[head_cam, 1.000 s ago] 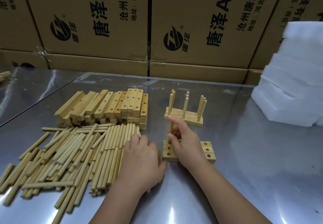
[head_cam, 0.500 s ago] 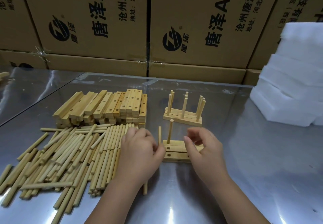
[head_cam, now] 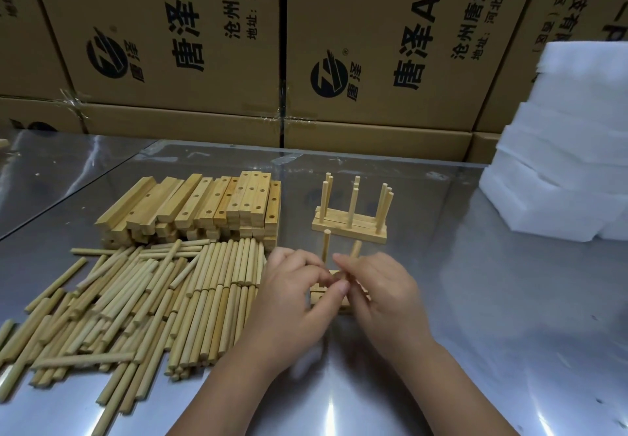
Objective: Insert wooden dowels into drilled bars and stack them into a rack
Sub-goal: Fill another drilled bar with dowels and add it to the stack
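Bright overhead light glares off the steel table (head_cam: 509, 299) (edges bowed by wide-angle distortion).

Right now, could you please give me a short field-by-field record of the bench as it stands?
Surface: metal table
Finished rack: beyond the hands, dowels upright
Bars in work: mostly hidden under both hands
Standing dowel: upright in those bars
Right hand: pinches tilted dowel
Left hand: fingers curled, grip unclear
Supplies: loose dowels, drilled bars, on the left
Right edge: white foam blocks
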